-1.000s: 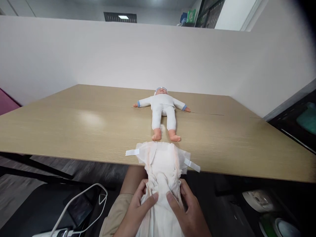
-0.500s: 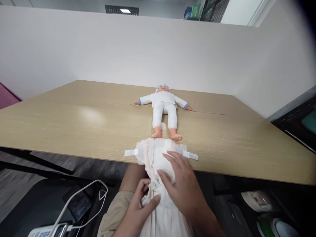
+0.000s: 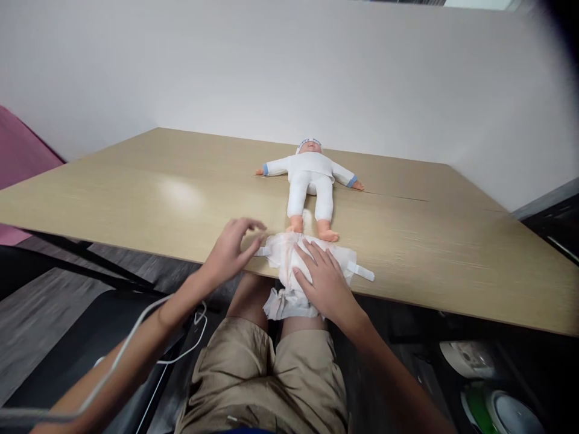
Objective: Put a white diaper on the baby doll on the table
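1. Head view, work item: a white disposable nappy (image 3: 312, 265) with white fastening tabs lay across the near edge of the light wooden tabletop (image 3: 136, 199). Its far part rested flat on the surface; its near end hung bunched over the edge above the person's knees.
2. Head view, right hand (image 3: 323, 280): it lay palm down on the nappy, fingers (image 3: 307, 256) spread and pressed flat on the padding. Nothing was pinched.
3. Head view, left hand (image 3: 230, 250): it was at the nappy's left side, fingers loosely curved and open, tips at or just beside the left tab. Contact could not be confirmed.
4. Head view, surroundings: a baby doll in a white suit with blue cuffs (image 3: 311, 184) lay on its back, feet just beyond the nappy's far edge. A white cable (image 3: 181, 355) ran along the left forearm.
5. Progress, as judged: the nappy was on the tabletop and partly opened, one tab extended to the right. The doll was not yet on it, and the near end remained unflattened.
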